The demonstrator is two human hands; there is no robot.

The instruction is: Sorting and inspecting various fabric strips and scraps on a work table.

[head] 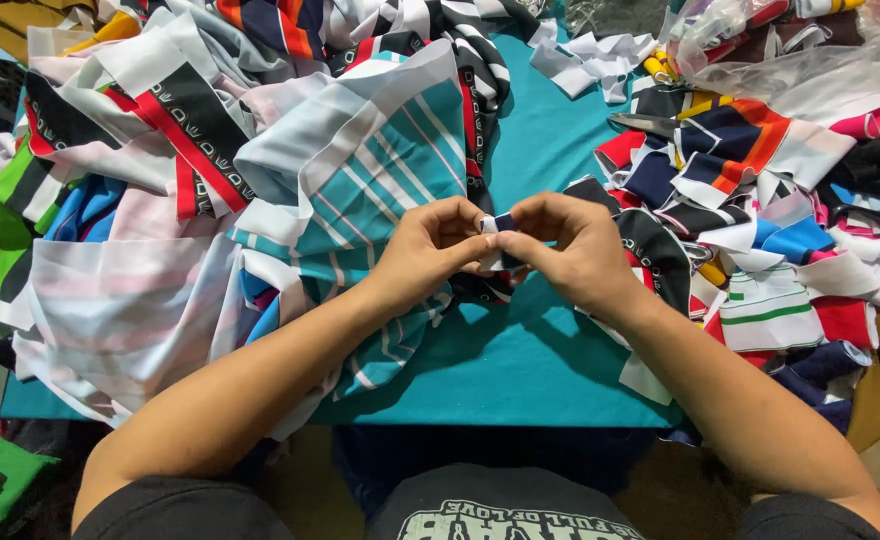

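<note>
Small piece: we see a small folded scrap of navy and white cloth (500,224) pinched between both hands, just above the middle of the teal cloth-covered table (520,370). Little of it shows; we make out a navy patch on top with white beside and below it.
Long axis: the visible part seems to run from twelve to six o'clock, top end pointing away from us, but fingers hide most of it, so we cannot be sure.
Left hand (430,250): closed on the scrap from nine o'clock, thumb and fingertips pressed on its left edge.
Right hand (575,250): closed on the same scrap from three o'clock, fingers curled over it and touching the left hand's fingertips.
Large sheet: a teal cloth panel with white stripes and a wide white border (360,170) lies rumpled at ten o'clock from the hands, partly under the left wrist.
Left heap: at nine to eleven o'clock, pale pink, green and black-and-red banded fabric pieces (150,130) are piled.
Right heap: at one to four o'clock, small offcuts in navy, orange, red and white (760,200) are stacked, touching the right forearm.
Plastic: crumpled clear plastic bags (790,50) sit at one o'clock, well away.
</note>
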